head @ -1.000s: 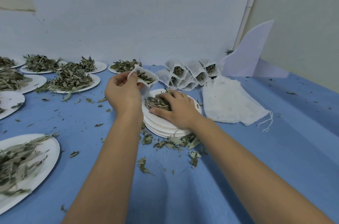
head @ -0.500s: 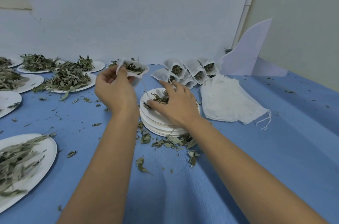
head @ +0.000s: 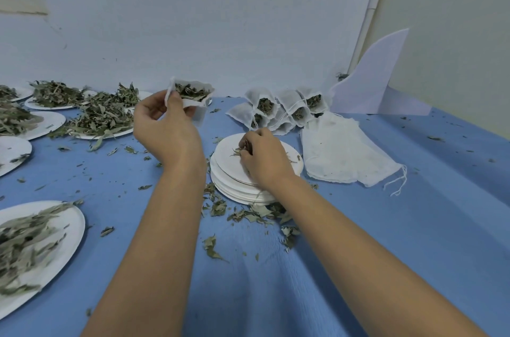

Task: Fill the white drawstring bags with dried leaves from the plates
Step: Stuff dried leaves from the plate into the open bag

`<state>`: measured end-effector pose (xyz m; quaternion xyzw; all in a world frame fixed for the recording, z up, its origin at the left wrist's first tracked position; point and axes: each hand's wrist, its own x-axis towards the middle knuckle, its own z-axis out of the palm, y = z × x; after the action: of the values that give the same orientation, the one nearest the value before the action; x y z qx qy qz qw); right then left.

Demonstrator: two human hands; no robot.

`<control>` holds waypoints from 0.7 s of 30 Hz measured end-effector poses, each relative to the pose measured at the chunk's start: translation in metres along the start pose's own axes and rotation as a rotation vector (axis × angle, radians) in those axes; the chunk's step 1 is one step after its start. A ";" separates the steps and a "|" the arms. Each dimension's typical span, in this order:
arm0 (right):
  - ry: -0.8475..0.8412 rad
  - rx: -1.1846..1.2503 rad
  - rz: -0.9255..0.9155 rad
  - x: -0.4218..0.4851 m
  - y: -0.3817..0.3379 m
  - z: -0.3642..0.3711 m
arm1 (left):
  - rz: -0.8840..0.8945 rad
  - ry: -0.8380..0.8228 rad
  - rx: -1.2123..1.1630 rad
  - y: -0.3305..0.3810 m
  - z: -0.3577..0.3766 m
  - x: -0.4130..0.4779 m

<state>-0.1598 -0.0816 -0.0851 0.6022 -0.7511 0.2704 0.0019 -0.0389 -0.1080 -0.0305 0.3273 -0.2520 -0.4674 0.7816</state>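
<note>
The blue-covered desk (head: 414, 226) is crowded. I count seven plates of dried leaves (head: 102, 121) spread across its left side, one of them nearly bare, and loose leaf scraps (head: 256, 212) lie scattered in front of a stack of empty plates (head: 223, 174) at the centre. Behind the stack a cluster of filled bags (head: 287, 109) leans together, four with open mouths showing leaves; the rest overlap too much to count. A flat pile of empty bags (head: 339, 151) lies just right of the stack, and a white sheet (head: 372, 82) stands against the wall.

The left hand (head: 165, 129) holds one bag (head: 193, 95) raised above the desk, its fingers pinching the rim; the mouth gapes up and toward the person, the body hanging downward, partly hidden by that hand. The right hand (head: 265, 160) rests on the top plate, covering its middle, fingers curled round a small pinch of leaves (head: 242, 148)
</note>
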 end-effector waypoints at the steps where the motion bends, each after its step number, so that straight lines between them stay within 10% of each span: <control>1: 0.005 0.001 0.002 0.000 0.000 -0.001 | -0.001 0.008 -0.002 0.000 0.000 0.000; 15: 0.133 0.308 -0.073 -0.009 0.009 -0.032 | -0.111 -0.010 0.049 -0.009 -0.005 0.001; 21: -0.199 0.036 -0.252 -0.005 0.031 -0.031 | -0.131 -0.007 0.074 -0.013 -0.005 0.000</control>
<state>-0.1964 -0.0606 -0.0729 0.7155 -0.6611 0.2204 -0.0494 -0.0426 -0.1114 -0.0436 0.3698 -0.2499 -0.5092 0.7359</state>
